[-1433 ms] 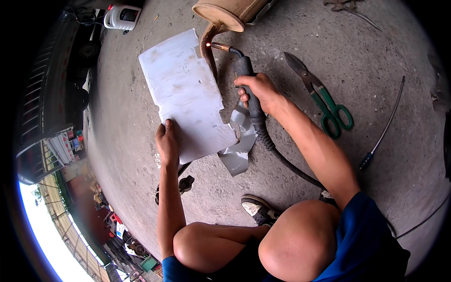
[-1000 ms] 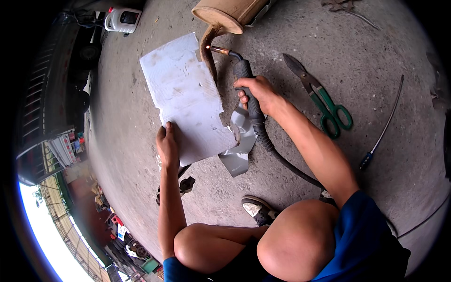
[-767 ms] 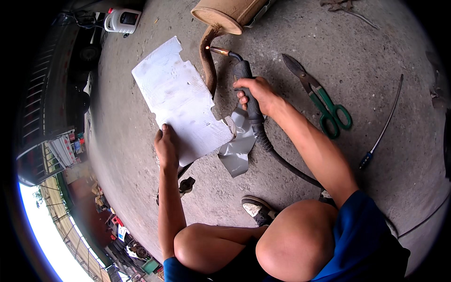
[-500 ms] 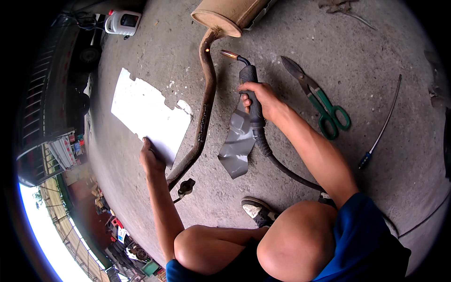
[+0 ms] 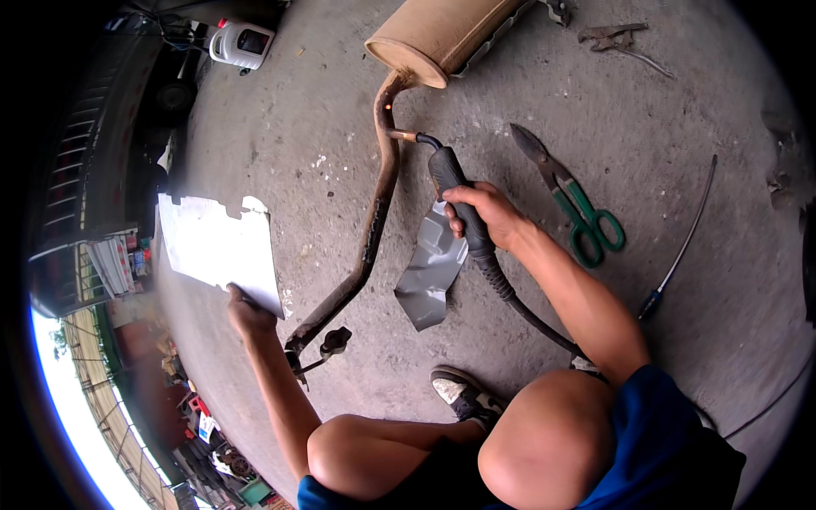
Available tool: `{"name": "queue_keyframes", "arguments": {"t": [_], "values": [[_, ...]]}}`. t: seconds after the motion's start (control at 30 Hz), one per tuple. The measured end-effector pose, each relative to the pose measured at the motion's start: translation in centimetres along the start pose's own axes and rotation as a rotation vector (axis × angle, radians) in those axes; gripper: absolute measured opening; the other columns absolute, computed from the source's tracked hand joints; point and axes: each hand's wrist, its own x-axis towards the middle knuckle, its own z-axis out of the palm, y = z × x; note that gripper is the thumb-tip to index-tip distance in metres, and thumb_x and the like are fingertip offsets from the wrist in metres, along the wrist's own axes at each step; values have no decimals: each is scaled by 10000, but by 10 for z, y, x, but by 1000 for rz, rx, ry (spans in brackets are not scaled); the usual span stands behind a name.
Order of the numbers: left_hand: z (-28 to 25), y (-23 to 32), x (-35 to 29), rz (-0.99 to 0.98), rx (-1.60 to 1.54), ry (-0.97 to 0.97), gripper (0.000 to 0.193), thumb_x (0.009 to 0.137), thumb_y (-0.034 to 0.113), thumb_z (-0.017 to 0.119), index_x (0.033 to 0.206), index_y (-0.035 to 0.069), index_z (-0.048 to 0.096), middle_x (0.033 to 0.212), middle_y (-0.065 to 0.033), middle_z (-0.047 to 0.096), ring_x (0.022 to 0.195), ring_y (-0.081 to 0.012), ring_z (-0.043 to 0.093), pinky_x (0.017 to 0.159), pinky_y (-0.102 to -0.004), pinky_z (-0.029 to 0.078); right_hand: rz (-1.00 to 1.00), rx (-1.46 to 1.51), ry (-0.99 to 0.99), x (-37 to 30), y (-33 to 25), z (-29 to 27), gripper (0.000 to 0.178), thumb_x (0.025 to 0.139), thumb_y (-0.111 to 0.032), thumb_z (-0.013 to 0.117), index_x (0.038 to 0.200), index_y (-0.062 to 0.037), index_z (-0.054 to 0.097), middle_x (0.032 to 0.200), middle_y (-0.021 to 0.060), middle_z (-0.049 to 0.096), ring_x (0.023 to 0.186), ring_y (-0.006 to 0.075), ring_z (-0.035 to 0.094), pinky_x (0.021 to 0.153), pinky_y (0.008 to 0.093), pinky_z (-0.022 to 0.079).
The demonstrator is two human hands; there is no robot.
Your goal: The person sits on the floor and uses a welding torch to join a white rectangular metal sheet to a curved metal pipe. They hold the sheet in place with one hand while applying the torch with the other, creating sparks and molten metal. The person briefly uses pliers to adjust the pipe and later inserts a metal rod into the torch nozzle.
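Note:
My right hand (image 5: pixel 489 212) is wrapped round the grip of a welding torch (image 5: pixel 460 183), whose copper nozzle reaches the bent exhaust pipe (image 5: pixel 379 204); whether it touches cannot be told. A small orange glow shows on the pipe just above the nozzle. The rusty pipe runs into a tan muffler (image 5: pixel 442 38) at the top. My left hand (image 5: pixel 251 316) pinches the lower edge of a white sheet with a ragged edge (image 5: pixel 223 246), held left of the pipe. Beneath the torch lies a creased grey metal sheet (image 5: pixel 425 293).
Green-handled tin snips (image 5: pixel 575 204) lie right of my right hand. Farther right is a thin rod with a blue handle (image 5: pixel 680 242). Locking pliers (image 5: pixel 614 36) rest at the upper right. A white jug (image 5: pixel 240 44) stands at the upper left, near a parked vehicle (image 5: pixel 76 170).
The white sheet has swung left and away from the pipe in my left hand. The torch nozzle has come down along the pipe and closer to it. The glow on the pipe is dimmer.

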Motion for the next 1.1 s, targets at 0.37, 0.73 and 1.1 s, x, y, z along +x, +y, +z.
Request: {"name": "queue_keyframes", "arguments": {"t": [0.37, 0.73, 1.1], "values": [[-6, 0, -15, 56, -29, -8, 421, 994, 272, 374, 1270, -41, 429, 1266, -152, 518, 1145, -271, 519, 999, -402, 402, 35, -73, 224, -37, 3, -1, 160, 816, -189, 617, 845, -50, 544, 651, 8, 516, 477, 101, 475, 447, 286, 416], [8, -2, -26, 141, 0, -125, 431, 1000, 269, 357, 1245, -78, 431, 1223, -181, 520, 1109, -272, 523, 977, -384, 404, -52, -135, 95, -56, -17, 40, 189, 835, -205, 604, 931, -51, 550, 658, 6, 498, 489, 95, 480, 458, 273, 419], [16, -23, -38, 167, 180, -107, 447, 982, 292, 438, 1221, -84, 479, 1159, -168, 565, 1024, -235, 552, 911, -347, 429, 18, 234, 197, -45, -45, 54, 175, 796, -168, 623, 888, -49, 534, 651, 21, 499, 502, 114, 472, 481, 298, 417]]}}
